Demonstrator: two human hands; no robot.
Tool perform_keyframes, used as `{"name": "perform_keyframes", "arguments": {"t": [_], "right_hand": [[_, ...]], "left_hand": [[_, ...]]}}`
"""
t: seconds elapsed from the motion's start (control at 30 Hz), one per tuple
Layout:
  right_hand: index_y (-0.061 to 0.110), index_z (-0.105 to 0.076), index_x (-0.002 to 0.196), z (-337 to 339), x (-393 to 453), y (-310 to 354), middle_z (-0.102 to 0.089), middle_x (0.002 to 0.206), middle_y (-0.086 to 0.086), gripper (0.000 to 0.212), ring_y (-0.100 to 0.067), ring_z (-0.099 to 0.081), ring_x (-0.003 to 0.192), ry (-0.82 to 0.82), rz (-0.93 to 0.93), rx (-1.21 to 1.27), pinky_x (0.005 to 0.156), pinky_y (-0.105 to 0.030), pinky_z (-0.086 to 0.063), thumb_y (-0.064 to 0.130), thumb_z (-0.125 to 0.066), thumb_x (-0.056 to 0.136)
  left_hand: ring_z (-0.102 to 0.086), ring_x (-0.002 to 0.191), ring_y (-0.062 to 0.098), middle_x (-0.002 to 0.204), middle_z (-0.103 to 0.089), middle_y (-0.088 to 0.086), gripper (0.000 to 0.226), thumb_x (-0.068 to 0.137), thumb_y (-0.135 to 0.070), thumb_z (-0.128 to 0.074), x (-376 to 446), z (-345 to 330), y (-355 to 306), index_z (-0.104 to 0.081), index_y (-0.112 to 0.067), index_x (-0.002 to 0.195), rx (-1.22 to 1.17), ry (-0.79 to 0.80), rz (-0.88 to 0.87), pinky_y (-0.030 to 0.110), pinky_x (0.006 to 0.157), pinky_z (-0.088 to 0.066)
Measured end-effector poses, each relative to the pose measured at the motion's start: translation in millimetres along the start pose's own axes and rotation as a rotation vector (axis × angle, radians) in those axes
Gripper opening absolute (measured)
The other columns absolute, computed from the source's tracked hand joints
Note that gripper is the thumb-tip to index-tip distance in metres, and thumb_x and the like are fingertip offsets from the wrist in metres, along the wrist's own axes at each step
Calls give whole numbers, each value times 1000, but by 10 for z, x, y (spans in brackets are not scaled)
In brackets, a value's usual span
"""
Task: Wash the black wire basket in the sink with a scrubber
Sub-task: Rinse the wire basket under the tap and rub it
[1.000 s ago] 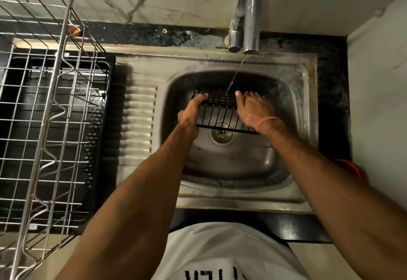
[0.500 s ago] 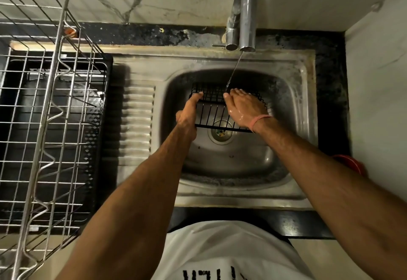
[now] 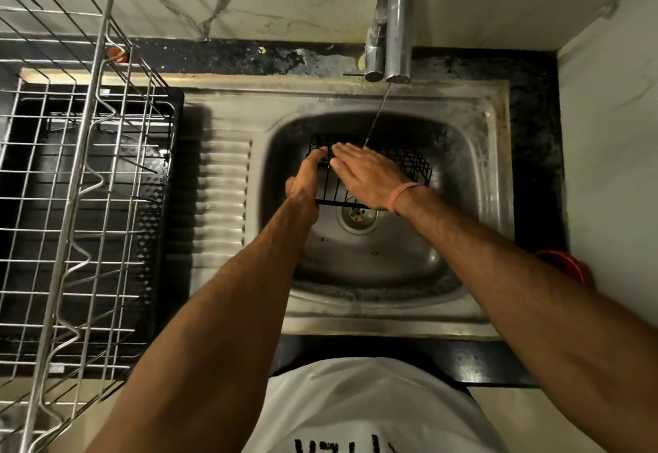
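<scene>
Since the frame half a second back, right hand (image 3: 370, 176) has slid leftward across the black wire basket (image 3: 414, 164); its fingertips now lie beside the left thumb, where earlier they sat nearer the basket's middle. Left hand (image 3: 307, 179) position unchanged at the left rim.

Count, left to right: one silver wire dish rack (image 3: 76, 174) over one black drip tray (image 3: 171, 153); one stainless steel sink (image 3: 228, 181) with ribbed drainboard; one basket; one chrome curved tap (image 3: 393, 21); one red object (image 3: 566, 267) at the right counter edge, partly hidden.

Left hand: fingers curled round the basket's left edge, gripping it. Forearm reaches straight in from below.

Right hand: flat, fingers straight and together, palm down, pressing on the basket's top wires; holds nothing visible. One pink wristband (image 3: 404, 194) on that wrist.

Basket is held inside the sink bowl above the round drain (image 3: 358, 215), under a thin water stream (image 3: 377, 116) landing near the right fingers. No scrubber identifiable.
</scene>
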State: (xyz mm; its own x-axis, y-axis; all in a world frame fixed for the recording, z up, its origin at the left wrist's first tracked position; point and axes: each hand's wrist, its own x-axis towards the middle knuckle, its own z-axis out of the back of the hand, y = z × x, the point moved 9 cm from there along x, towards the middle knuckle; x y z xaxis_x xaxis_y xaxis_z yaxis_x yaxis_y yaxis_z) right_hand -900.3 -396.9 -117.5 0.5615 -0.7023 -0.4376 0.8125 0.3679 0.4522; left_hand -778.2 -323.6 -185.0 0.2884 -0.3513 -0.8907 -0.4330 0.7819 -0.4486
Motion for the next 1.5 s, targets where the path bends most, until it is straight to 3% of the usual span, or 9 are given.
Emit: {"name": "perform_keyframes", "arguments": {"t": [0.27,0.5,0.7,0.93,1.03,1.13,1.27,1.37,1.5], "right_hand": [[5,-59,140,130,-75,-698,-59,147,-17,73,-32,-53,138,-144,-394,-86,119,-48,-37,54,-12,112],[16,-31,165,-21,-67,66,-30,171,-2,62,-16,-26,159,-58,83,-49,131,-38,-19,50,-20,114],[10,-68,119,227,-137,-586,-70,119,-14,70,-29,-65,110,-229,-397,-134,98,-44,-49,54,-14,112],[17,-38,163,-17,120,54,-37,169,-1,61,-16,-32,156,-77,-47,0,130,-39,-22,49,-18,114],[20,-64,139,109,6,-320,-66,141,-7,71,-24,-63,126,-160,-173,-57,106,-41,-50,59,-11,111],[12,-74,99,291,-145,-746,-74,98,-14,80,-29,-69,89,-213,-451,-122,75,-37,-47,59,-11,111],[10,-74,112,298,-89,-571,-74,116,-16,71,-30,-66,98,-210,-413,-113,86,-40,-46,51,-15,113],[15,-47,157,64,33,-11,-44,164,-6,57,-21,-43,150,-84,-76,25,125,-38,-30,44,-20,115],[16,-33,164,46,-30,-100,-32,171,-3,60,-17,-29,157,-7,-31,-10,130,-36,-20,46,-18,115]], "left_hand": [[-45,143,36,162,-43,14,111,77,-65,-84,-44,-12,10,-36,-17,165,1,-6,8,54,116,-38],[-45,143,37,161,-42,13,105,81,-65,-80,-45,-3,-3,-39,-16,163,-18,-24,21,52,110,-41],[-51,137,36,154,-52,12,108,74,-69,-82,-76,-41,-4,-43,-19,161,-42,-34,44,54,117,-42],[-57,110,26,134,-63,9,88,79,-66,-80,-144,-137,-2,-60,-13,146,-41,-12,44,41,86,-45],[-59,119,32,140,-61,11,114,55,-80,-83,25,-124,83,-57,-19,148,-38,-34,72,45,96,-49],[-63,123,39,140,-63,12,144,20,-90,-87,450,-143,222,-58,-27,146,-47,-32,109,58,105,-50],[-63,120,30,135,-65,9,120,42,-75,-95,-25,-154,-8,-60,-21,143,29,36,67,45,102,-52],[-60,107,22,123,-67,8,69,77,-55,-85,-203,-139,-76,-69,-18,133,18,87,27,36,81,-50],[-59,100,20,117,-65,6,67,79,-57,-85,-223,-94,-59,-68,-19,132,-8,93,30,35,84,-51]]}}
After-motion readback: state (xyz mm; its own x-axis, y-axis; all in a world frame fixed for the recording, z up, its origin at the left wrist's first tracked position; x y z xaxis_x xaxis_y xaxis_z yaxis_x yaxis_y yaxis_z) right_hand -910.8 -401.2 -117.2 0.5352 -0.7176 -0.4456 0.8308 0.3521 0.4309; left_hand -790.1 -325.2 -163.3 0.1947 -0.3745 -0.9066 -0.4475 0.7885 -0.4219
